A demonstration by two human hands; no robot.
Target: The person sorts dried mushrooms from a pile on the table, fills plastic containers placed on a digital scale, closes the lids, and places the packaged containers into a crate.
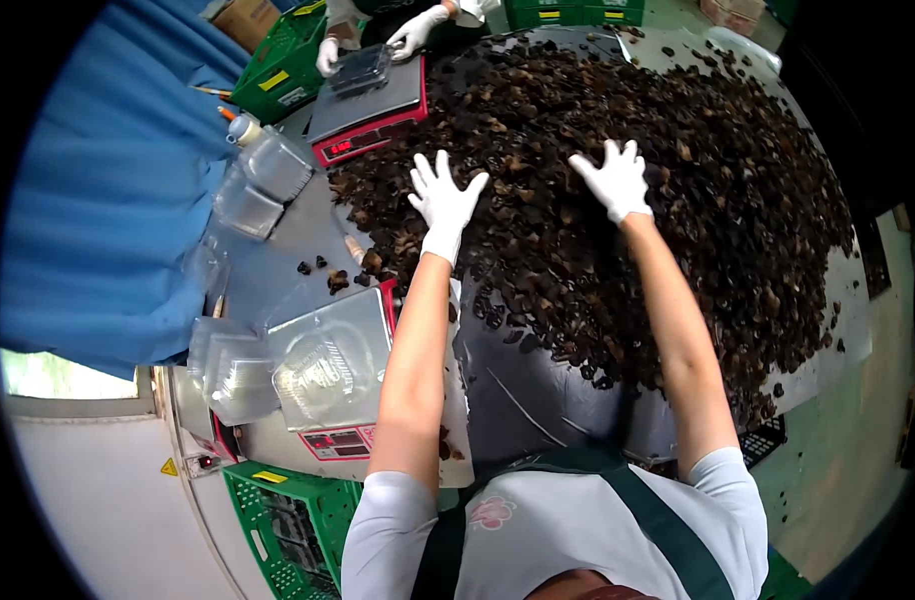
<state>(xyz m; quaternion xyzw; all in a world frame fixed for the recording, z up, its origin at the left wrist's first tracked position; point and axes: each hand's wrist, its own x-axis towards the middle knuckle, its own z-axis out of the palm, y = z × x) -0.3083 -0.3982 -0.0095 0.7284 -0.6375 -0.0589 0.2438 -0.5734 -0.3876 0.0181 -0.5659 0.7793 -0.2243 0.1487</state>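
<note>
A broad heap of dark brown, curled pieces that look like wood ear mushrooms (553,275) covers much of the grey table. My left hand (446,203), in a white glove, is stretched out over the heap's left side with fingers spread. Farther right, my right hand (618,183) reaches over the middle of the heap, also gloved and with fingers apart. Neither hand holds anything; whether they touch the pieces, I cannot tell. Left of my left forearm, a clear plastic container (330,368) rests on a red-edged scale (340,441).
Across the table, another person's white-gloved hands (410,35) hold a clear container (362,70) on a second scale (373,118). Clear containers (266,180) and a capped bottle (244,130) stand at left. Green crates (288,62) are at the far left; another crate (328,510) sits below.
</note>
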